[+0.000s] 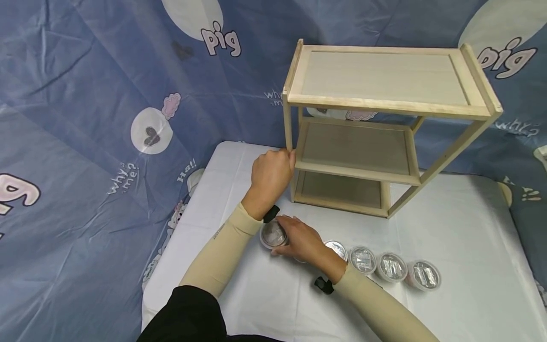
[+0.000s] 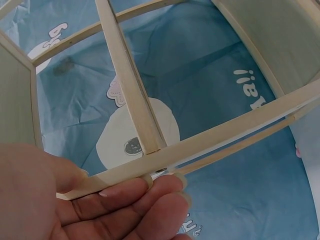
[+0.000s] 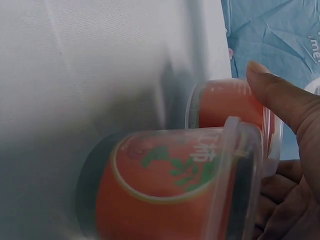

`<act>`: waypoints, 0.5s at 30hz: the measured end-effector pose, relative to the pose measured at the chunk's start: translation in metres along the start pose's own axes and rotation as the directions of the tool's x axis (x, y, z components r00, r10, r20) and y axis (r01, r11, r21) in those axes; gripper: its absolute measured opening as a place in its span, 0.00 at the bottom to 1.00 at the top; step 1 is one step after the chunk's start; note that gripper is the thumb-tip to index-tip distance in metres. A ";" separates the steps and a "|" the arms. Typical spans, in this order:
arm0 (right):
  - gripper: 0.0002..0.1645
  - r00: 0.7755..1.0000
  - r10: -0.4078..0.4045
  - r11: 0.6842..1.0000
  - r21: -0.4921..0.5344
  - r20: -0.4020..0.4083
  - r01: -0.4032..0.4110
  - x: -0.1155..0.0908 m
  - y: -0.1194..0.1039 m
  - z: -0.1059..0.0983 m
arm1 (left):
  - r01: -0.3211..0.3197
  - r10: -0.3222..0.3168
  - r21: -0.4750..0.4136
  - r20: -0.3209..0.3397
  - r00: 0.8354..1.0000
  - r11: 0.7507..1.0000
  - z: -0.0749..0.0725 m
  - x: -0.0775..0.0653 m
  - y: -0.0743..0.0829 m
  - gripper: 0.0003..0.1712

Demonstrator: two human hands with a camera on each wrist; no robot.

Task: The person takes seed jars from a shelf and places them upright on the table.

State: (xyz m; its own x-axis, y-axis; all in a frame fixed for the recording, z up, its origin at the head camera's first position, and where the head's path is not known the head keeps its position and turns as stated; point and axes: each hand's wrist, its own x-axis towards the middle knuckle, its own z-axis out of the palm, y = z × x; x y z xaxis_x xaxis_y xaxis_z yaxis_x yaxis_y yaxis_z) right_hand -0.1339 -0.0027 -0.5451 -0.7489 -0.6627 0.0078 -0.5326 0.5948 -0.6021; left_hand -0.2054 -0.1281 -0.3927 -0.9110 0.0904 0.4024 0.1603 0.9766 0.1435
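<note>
My left hand [image 1: 271, 173] grips the front left post [image 1: 288, 124] of a pale wooden three-tier shelf rack [image 1: 389, 110]. In the left wrist view, the thumb lies on one side of that wooden bar [image 2: 210, 137] and the fingers curl round the other. On the table in front of the rack, my right hand [image 1: 306, 241] holds a round clear plastic tub [image 1: 273, 234] with a lid. The right wrist view shows the thumb on this orange-labelled tub [image 3: 225, 105]. A second tub [image 3: 160, 175], with a green leaf print, stands nearer the camera.
Several lidded tubs [image 1: 363, 260] stand in a row to the right of my right hand, the last tub [image 1: 424, 274] at the right end. A white cloth [image 1: 470, 237] covers the table. Blue printed fabric [image 1: 85, 118] hangs behind and at the left.
</note>
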 end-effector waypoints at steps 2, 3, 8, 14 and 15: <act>0.55 1.000 -0.018 1.000 -0.006 -0.004 0.018 0.000 0.001 0.001 | 0.001 -0.001 0.001 -0.001 1.000 1.000 0.000 0.000 0.000 0.25; 0.54 1.000 -0.027 1.000 -0.007 -0.006 0.027 0.000 0.001 0.002 | 0.000 0.000 0.000 0.000 1.000 1.000 0.000 0.000 0.000 0.26; 0.54 0.999 -0.054 0.998 -0.033 -0.009 0.054 -0.001 0.003 0.006 | -0.003 0.003 -0.005 0.001 1.000 1.000 0.000 0.000 0.000 0.26; 0.54 0.997 -0.079 0.994 -0.072 0.003 0.079 -0.001 0.004 0.008 | 0.005 -0.005 0.005 0.004 1.000 1.000 0.001 0.001 -0.001 0.26; 0.54 0.996 -0.084 0.994 -0.073 0.005 0.084 -0.002 0.004 0.008 | 0.005 -0.006 0.005 0.005 1.000 1.000 0.001 0.001 -0.001 0.26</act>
State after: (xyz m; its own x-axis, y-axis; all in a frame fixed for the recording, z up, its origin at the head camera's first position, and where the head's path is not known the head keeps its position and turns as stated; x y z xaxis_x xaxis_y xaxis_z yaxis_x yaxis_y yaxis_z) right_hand -0.1319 -0.0027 -0.5541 -0.6998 -0.7123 0.0542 -0.6209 0.5690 -0.5392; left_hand -0.2065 -0.1285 -0.3931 -0.9137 0.0860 0.3971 0.1535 0.9780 0.1415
